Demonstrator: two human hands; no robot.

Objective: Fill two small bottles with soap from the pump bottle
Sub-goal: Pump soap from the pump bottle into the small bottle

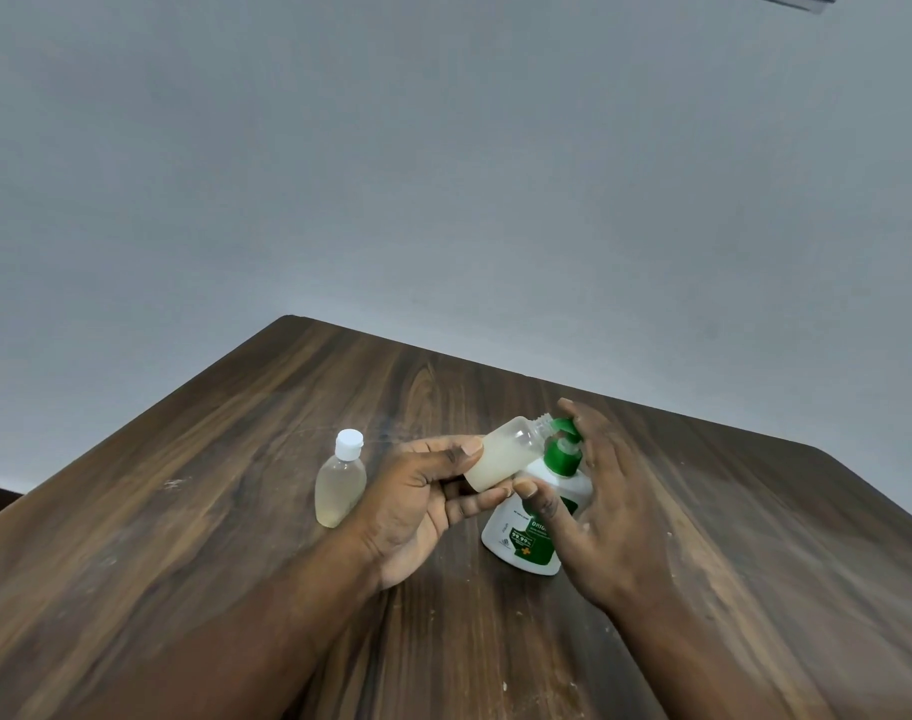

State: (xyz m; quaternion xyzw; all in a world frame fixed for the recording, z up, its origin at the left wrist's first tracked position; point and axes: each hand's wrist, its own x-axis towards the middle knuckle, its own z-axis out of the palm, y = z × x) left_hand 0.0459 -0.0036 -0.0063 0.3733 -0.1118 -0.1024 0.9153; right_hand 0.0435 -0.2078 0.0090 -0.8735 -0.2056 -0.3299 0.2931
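Note:
A white pump bottle (516, 537) with a green pump head (565, 449) stands on the wooden table (235, 485). My left hand (417, 501) holds a small uncapped translucent bottle (505, 454), tilted with its open neck at the pump's spout; whitish soap lies in its lower part. My right hand (599, 501) wraps the pump bottle, its thumb on the front and its fingers over the pump head. A second small bottle (340, 483) with a white cap stands upright to the left, holding pale liquid.
The dark wooden table runs back to a plain grey wall (443, 174). Its far left corner (290, 319) and its right edge (885, 491) are in view. Small white specks dot the tabletop near me.

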